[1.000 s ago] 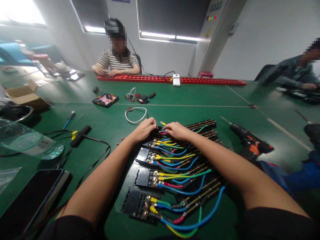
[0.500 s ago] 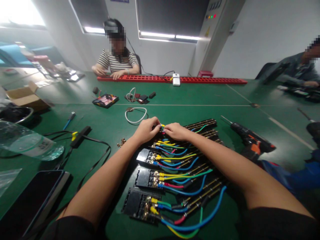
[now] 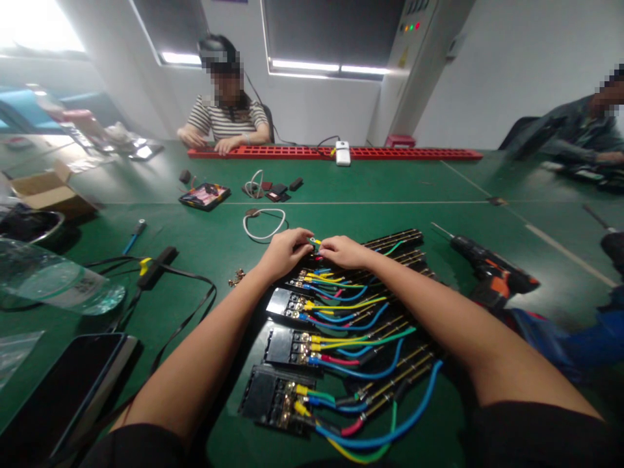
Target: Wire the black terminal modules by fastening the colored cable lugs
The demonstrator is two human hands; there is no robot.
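Note:
At the far end of a row of wired black strips, my right hand [image 3: 345, 252] pinches a wire end with a yellow-sleeved ring terminal [image 3: 316, 242]. The silver ring points left, toward my left hand [image 3: 288, 252]. The fingers of that hand are curled and closed by the far terminal block, which they mostly cover; what they grip is hidden. Nearer to me, several black terminal blocks [image 3: 283, 345] hold yellow, blue and red-sleeved wire ends under brass screws. A thick blue wire [image 3: 390, 439] loops out from the nearest block.
Loose brass screws [image 3: 237, 278] lie left of the blocks. A power screwdriver [image 3: 492, 263] rests at right; a bottle [image 3: 61, 276], a phone [image 3: 63, 396] and a black cable [image 3: 212, 292] are at left. A white cable loop [image 3: 264, 224] lies beyond. Two other people sit at the table.
The yellow terminal shows more clearly between my hands, its ring now out in the gap. Both hands have stayed in nearly the same place.

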